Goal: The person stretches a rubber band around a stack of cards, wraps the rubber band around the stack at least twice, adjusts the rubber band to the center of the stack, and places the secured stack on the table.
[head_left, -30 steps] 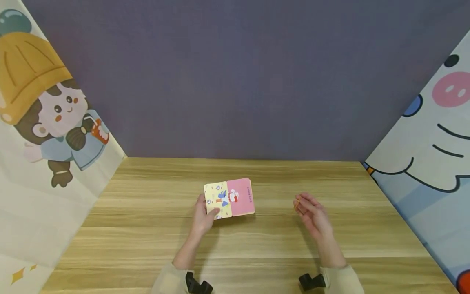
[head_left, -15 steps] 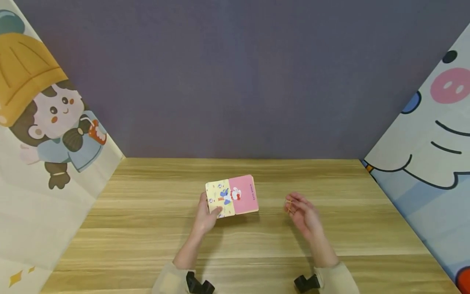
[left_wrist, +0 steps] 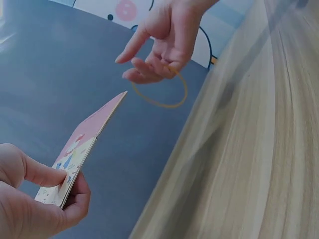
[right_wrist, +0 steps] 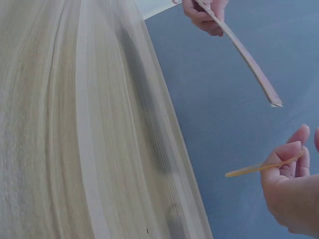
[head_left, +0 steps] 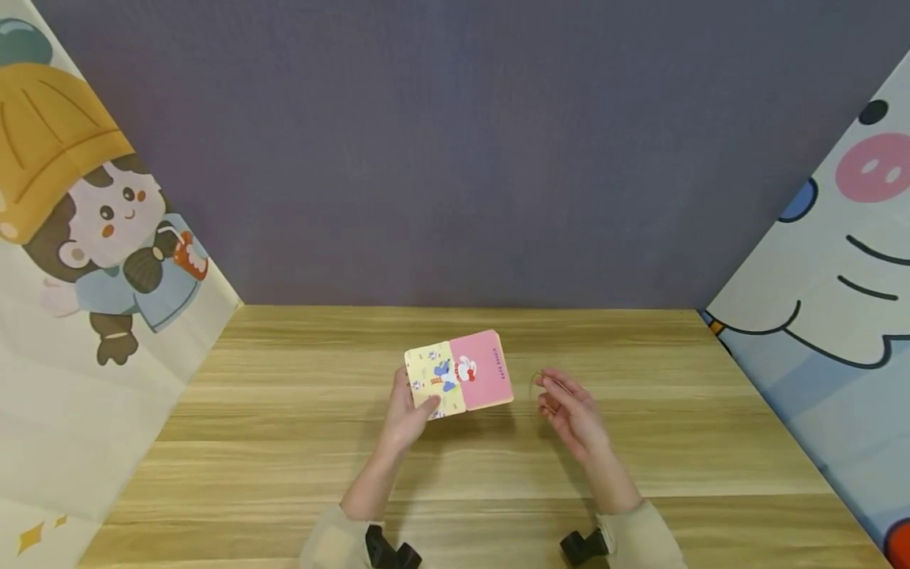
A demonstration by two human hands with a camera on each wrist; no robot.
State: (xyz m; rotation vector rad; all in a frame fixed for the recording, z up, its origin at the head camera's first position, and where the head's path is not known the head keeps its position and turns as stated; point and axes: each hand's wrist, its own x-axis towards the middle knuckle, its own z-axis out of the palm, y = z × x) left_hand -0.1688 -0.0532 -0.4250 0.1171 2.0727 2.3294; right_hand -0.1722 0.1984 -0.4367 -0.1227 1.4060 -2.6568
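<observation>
We see a person's left hand (head_left: 405,419) gripping a pink-and-yellow booklet (head_left: 455,373) above a wood-grain table (head_left: 490,482), its thumb pressed on the yellow part and its other fingers behind. The printed side, with a white figure and a blue one, faces up; we find the lettering on the pink part too small to read. Just right of the booklet, and apart from it, the right hand (head_left: 577,415) holds a thin orange band (right_wrist: 249,170) at its bent fingers; we cannot tell exactly which fingertips pinch it. In the left wrist view, we see the band loop open near the booklet's pink end. Beyond the booklet rises a blue-gray backdrop (head_left: 455,158); well to its left, we note a cartoon figure in a yellow hat (head_left: 64,142), and well to its right, a pink-snouted character (head_left: 874,170).
</observation>
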